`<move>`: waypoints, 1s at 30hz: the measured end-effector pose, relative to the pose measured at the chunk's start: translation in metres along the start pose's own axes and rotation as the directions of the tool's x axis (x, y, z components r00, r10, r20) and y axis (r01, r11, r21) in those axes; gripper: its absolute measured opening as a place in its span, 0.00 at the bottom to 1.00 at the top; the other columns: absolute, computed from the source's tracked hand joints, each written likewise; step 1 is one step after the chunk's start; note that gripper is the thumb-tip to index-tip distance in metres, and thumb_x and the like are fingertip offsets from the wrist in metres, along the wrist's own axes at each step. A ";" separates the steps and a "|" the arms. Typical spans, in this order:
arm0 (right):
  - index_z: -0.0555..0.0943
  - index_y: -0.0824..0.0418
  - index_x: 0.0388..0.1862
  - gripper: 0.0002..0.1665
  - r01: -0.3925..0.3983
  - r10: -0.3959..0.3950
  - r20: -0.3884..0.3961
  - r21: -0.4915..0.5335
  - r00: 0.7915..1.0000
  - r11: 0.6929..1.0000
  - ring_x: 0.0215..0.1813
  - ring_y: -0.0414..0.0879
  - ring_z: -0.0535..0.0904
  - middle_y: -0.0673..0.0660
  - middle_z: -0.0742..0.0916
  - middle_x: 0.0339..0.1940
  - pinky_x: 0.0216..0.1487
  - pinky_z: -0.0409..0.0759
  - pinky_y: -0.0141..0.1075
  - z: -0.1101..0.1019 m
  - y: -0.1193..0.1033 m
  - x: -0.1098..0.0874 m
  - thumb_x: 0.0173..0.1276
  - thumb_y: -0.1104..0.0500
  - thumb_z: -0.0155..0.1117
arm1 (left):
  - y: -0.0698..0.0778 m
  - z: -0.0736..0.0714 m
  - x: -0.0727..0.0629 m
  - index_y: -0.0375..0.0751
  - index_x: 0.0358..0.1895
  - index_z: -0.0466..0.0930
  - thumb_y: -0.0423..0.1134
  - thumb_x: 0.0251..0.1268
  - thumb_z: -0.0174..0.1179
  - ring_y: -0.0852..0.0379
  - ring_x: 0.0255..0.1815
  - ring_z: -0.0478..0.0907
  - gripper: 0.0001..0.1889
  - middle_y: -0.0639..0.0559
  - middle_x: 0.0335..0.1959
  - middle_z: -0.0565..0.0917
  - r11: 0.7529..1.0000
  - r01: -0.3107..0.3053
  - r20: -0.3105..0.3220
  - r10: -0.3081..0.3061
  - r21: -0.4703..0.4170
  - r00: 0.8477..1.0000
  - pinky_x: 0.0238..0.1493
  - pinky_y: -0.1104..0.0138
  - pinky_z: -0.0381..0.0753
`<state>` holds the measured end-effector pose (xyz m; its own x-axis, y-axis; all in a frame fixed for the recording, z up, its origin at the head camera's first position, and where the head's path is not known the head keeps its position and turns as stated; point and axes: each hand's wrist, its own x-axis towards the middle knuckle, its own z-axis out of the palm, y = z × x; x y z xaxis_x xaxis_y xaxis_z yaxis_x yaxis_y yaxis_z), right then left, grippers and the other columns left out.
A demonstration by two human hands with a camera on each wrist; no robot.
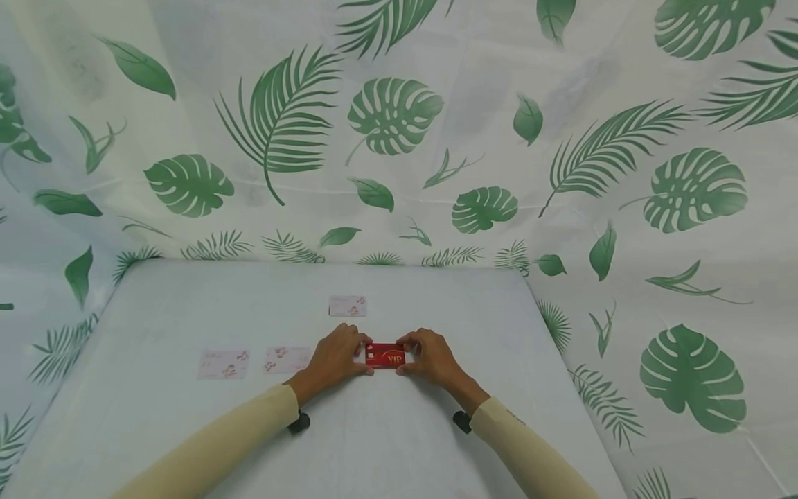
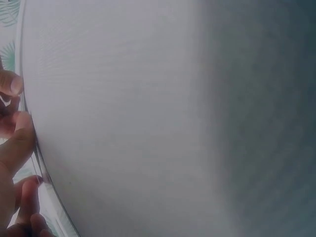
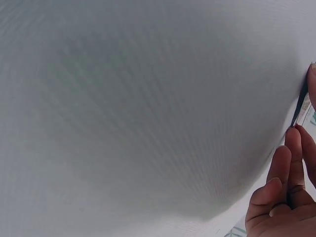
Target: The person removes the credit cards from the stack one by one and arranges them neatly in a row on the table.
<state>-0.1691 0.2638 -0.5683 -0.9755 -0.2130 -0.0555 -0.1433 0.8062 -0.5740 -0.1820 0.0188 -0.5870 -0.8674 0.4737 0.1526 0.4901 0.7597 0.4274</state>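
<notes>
A red card (image 1: 384, 355) with gold "VIP" lettering lies between the two hands in the head view, low over or on the white table. My left hand (image 1: 339, 355) pinches its left end between thumb and fingers. At the right end, my right hand (image 1: 431, 357) grips it the same way. In the right wrist view, a thin dark card edge (image 3: 300, 106) meets the fingertips of the right hand (image 3: 284, 192). Only part of the left hand (image 2: 15, 153) shows at the left border of its wrist view. Whether the card touches the table is unclear.
Pale pink flowered cards lie flat on the white table (image 1: 386, 443): one (image 1: 348, 305) behind the hands, one (image 1: 223, 364) farther left, and another (image 1: 287, 360) beside the left hand, partly covered by it. Leaf-patterned sheeting (image 1: 399, 187) surrounds the table's back and sides.
</notes>
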 end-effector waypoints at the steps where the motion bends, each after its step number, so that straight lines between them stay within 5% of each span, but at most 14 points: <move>1: 0.89 0.53 0.57 0.32 0.001 -0.001 -0.002 0.001 1.000 1.000 0.44 0.43 0.76 0.48 0.86 0.40 0.48 0.77 0.37 0.000 0.000 0.000 0.52 0.56 0.90 | 0.000 0.000 0.000 0.47 0.57 0.89 0.58 0.49 0.84 0.61 0.37 0.67 0.32 0.59 0.30 0.74 1.000 0.001 0.001 -0.001 0.000 1.000 0.37 0.70 0.71; 30: 0.88 0.50 0.59 0.31 0.020 -0.018 -0.048 0.049 0.999 0.999 0.46 0.43 0.76 0.47 0.86 0.40 0.50 0.77 0.38 0.002 -0.002 0.013 0.56 0.50 0.88 | -0.014 -0.010 0.000 0.47 0.57 0.88 0.59 0.48 0.84 0.61 0.37 0.69 0.34 0.58 0.30 0.76 0.998 0.043 -0.011 -0.043 -0.044 0.999 0.37 0.69 0.72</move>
<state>-0.1818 0.2587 -0.5693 -0.9797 -0.2004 -0.0059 -0.1546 0.7740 -0.6140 -0.1897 0.0041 -0.5841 -0.8887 0.4352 0.1441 0.4482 0.7590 0.4722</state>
